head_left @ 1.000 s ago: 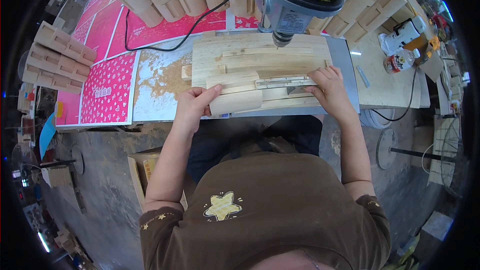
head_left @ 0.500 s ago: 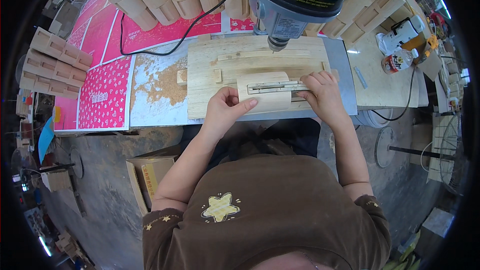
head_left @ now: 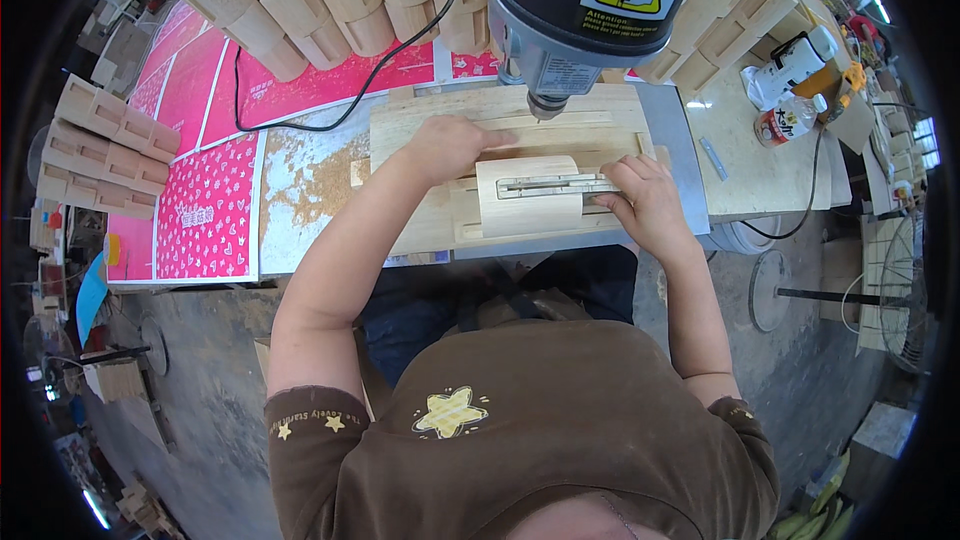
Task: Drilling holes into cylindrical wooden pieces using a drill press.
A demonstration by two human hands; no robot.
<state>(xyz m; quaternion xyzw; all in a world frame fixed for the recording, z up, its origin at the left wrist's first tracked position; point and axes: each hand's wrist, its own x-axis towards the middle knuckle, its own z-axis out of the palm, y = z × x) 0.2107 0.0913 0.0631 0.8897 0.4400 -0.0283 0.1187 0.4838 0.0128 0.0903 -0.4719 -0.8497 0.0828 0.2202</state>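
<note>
A pale wooden block with a curved face (head_left: 530,223) lies on a wooden board (head_left: 420,230) under the drill press. In its long recess sits a narrow, pale grey slotted strip (head_left: 550,185). My right hand (head_left: 645,198) pinches the strip's right end beside the block. My left hand (head_left: 452,150) is over the board's left part, off the block. One finger stretches right, slightly blurred, towards the area below the drill; its other fingers are mostly hidden, and I see nothing held. The drill chuck (head_left: 547,105) hangs above and behind the block, apart from it.
Stacks of recessed wooden blocks (head_left: 290,0) stand at the back, with more blocks (head_left: 105,145) at the left. A black cable (head_left: 345,110) crosses the pink sheet. Sawdust (head_left: 320,180) lies left of the board. A bottle (head_left: 790,122) stands at the right.
My left hand has let go of the block's left side and moved up and forward over the board. My right hand stays at the strip.
</note>
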